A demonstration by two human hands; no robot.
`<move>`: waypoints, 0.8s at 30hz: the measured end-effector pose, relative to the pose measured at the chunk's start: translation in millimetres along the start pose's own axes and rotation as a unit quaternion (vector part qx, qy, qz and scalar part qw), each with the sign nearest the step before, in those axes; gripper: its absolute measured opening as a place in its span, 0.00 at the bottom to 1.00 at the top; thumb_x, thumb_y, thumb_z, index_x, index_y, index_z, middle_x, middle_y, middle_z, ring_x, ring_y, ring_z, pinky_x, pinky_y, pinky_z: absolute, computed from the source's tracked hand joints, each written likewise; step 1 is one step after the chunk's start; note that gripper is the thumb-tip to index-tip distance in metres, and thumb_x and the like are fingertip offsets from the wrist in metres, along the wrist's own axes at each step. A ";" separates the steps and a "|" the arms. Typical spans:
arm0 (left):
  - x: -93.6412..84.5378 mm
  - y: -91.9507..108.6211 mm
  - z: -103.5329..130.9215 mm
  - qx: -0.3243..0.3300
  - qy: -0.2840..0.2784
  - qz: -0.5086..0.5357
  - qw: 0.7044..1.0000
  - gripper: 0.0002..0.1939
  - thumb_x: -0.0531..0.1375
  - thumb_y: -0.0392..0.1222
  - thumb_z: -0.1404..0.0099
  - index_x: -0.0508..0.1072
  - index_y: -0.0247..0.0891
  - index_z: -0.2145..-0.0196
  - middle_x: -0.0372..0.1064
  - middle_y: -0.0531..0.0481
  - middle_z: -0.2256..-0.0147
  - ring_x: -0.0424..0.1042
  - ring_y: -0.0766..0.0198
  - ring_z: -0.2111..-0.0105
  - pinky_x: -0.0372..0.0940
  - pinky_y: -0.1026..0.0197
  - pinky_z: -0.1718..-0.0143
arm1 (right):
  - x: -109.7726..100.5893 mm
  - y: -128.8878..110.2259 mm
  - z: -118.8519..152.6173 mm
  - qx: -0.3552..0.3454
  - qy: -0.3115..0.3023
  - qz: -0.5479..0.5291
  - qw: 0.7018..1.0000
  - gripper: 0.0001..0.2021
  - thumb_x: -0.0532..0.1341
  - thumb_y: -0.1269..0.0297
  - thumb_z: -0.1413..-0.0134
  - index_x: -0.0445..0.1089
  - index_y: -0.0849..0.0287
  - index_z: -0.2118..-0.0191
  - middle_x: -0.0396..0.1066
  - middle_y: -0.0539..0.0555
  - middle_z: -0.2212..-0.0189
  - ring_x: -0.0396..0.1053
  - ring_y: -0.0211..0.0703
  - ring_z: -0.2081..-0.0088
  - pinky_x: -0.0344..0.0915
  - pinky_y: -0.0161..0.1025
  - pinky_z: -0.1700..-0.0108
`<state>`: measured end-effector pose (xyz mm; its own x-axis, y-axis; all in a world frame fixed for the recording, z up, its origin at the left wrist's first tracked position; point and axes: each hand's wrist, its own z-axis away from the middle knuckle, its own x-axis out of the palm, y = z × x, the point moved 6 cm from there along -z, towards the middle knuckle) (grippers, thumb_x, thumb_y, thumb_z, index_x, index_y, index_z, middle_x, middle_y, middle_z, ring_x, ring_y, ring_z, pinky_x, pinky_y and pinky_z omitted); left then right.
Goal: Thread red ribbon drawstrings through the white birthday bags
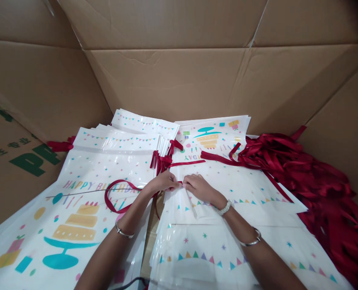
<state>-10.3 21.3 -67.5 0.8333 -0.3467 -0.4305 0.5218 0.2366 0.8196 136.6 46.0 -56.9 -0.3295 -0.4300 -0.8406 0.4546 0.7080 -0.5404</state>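
My left hand (161,183) and my right hand (198,187) meet fingertip to fingertip at the top edge of a white printed plastic bag (215,237) on the right stack. Both pinch a dark red ribbon (118,197) there; it loops away to the left over the left stack of "Happy Birthday" bags (85,201). The pinched spot itself is small and partly hidden by my fingers. Silver bangles sit on both wrists, and the right wrist also has a white beaded band.
A heap of loose dark red ribbons (311,181) lies at the right. More bags (215,137) with tied ribbons are piled behind my hands. Brown cardboard walls (179,76) enclose the back and sides. A dark cable (130,282) shows at the bottom edge.
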 end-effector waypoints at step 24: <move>-0.6 10.6 8.2 0.005 0.042 -0.078 0.996 0.16 0.63 0.49 0.47 0.69 0.35 0.83 0.63 0.51 0.84 0.57 0.69 0.82 0.49 0.63 0.77 | -0.8 -0.8 2.0 0.000 0.000 -0.004 1.000 0.12 0.49 0.64 0.31 0.67 0.57 0.63 0.71 0.52 0.63 0.64 0.43 0.58 0.53 0.44 0.50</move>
<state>-6.8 16.6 -55.5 0.7545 -0.3012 -0.5831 0.6450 0.1764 0.7436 138.2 44.6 -55.9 -0.3341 -0.4354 -0.8359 0.4525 0.7039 -0.5475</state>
